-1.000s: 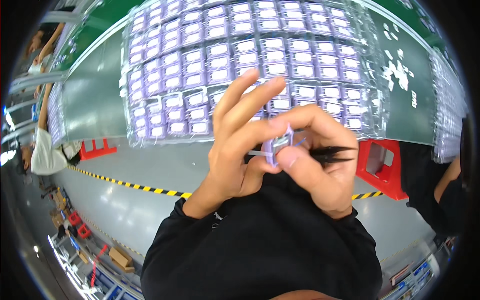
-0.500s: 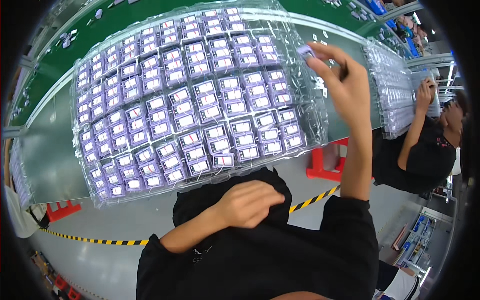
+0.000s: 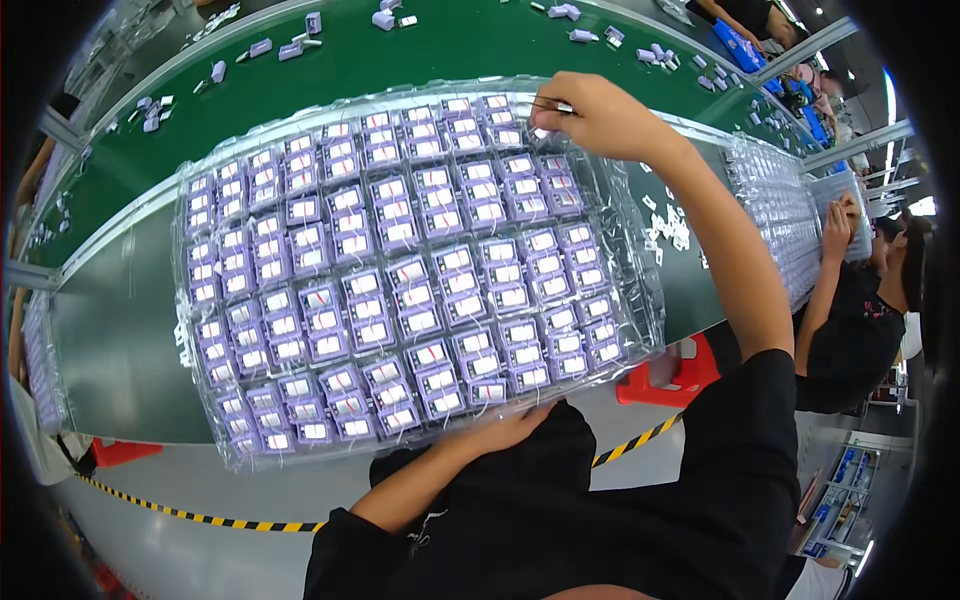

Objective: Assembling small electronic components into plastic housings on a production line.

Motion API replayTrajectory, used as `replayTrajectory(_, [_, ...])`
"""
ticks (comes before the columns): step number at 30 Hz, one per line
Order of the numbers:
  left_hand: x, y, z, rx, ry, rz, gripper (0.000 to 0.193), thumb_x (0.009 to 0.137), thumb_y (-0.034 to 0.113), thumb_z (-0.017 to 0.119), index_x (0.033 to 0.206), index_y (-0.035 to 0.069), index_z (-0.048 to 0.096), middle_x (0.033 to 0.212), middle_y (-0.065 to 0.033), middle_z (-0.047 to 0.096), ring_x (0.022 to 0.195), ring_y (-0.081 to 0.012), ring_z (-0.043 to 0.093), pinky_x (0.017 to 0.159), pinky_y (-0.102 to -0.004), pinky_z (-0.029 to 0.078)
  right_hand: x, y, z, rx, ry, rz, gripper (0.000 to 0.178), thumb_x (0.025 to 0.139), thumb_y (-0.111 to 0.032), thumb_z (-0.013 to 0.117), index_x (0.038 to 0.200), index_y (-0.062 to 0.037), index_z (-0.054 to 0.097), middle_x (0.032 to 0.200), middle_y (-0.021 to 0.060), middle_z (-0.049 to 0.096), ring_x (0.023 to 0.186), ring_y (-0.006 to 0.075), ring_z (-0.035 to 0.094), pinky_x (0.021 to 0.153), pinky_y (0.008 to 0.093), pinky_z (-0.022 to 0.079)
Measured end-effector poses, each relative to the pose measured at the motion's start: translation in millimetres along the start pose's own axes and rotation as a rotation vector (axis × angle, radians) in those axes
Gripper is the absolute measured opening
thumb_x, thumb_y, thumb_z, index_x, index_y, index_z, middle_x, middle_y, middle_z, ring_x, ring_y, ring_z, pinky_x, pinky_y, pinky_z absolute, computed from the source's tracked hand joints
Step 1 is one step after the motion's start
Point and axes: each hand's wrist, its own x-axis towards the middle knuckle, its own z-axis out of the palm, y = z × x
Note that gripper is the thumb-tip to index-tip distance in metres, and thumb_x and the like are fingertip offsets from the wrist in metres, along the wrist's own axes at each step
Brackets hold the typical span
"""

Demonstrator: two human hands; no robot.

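Pinching what looks like a small purple piece (image 3: 540, 133) between thumb and fingertips, the right hand (image 3: 538, 122) is at the far right corner of a clear plastic tray (image 3: 640, 300). Thin dark prongs, probably tweezers (image 3: 548, 103), stick out leftward from the same grip.

Toward the wearer and to the left of this hand, packed purple pieces (image 3: 410, 315), most with white faces, cover the tray in close columns. Most of it appears filled; a strip of bare clear plastic runs along the right side, and whether pieces belong there cannot be told.

The left hand (image 3: 505, 432) is low, well apart from the right one, by the tray's near edge; its fingertips are partly hidden, so I cannot tell whether it grips anything.

Beyond the right hand, loose purple pieces (image 3: 290, 50) lie scattered on a green surface (image 3: 450, 60), outside the tray. To its right and nearer the wearer are white scraps (image 3: 670, 228); farther right, another clear tray (image 3: 765, 200) and a co-worker (image 3: 850, 320).
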Motion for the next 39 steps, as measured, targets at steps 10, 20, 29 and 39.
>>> replayTrajectory(10, [-23, -42, 21, 0.428, 0.064, 0.146, 0.043, 0.097, 0.030, 0.057, 0.136, 0.012, 0.052, 0.140, -0.0087, 0.052, 0.125, -0.0246, 0.052, 0.100, -0.0350, 0.045, 28, 10, -16, 0.194, -0.077, 0.139, 0.025, 0.083, -0.022, 0.068, 0.098, -0.0026, 0.072, 0.085, 0.0106, 0.072, 0.073, 0.0206, 0.067, 0.069, 0.0338, 0.052])
replayTrajectory(20, [-29, -50, 15, 0.676, 0.000, 0.203, 0.040, 0.097, 0.030, 0.058, 0.132, 0.012, 0.056, 0.140, -0.0080, 0.052, 0.122, -0.0247, 0.054, 0.100, -0.0342, 0.045, 92, 192, 29, -0.358, 0.452, 0.344, 0.032, 0.084, -0.028, 0.057, 0.110, -0.0105, 0.067, 0.097, 0.0180, 0.070, 0.092, 0.0387, 0.066, 0.080, 0.0507, 0.053])
replayTrajectory(29, [-8, -15, -12, 0.028, -0.198, -0.114, 0.030, 0.097, 0.024, 0.059, 0.123, 0.009, 0.061, 0.132, -0.0071, 0.059, 0.114, -0.0215, 0.060, 0.096, -0.0324, 0.046, 24, 73, -6, 0.055, 0.604, 0.060, 0.027, 0.089, -0.026, 0.067, 0.102, -0.0027, 0.060, 0.088, 0.0160, 0.070, 0.082, 0.0322, 0.068, 0.072, 0.0390, 0.052])
replayTrajectory(39, [-17, 109, -94, -0.779, -0.302, 0.155, 0.016, 0.090, 0.005, 0.064, 0.103, -0.005, 0.067, 0.093, -0.0167, 0.070, 0.081, -0.0216, 0.069, 0.074, -0.0301, 0.055, -139, -144, -3, 0.678, 0.234, -0.157, 0.027, 0.088, -0.024, 0.070, 0.102, -0.0036, 0.058, 0.091, 0.0101, 0.065, 0.079, 0.0251, 0.067, 0.067, 0.0332, 0.052])
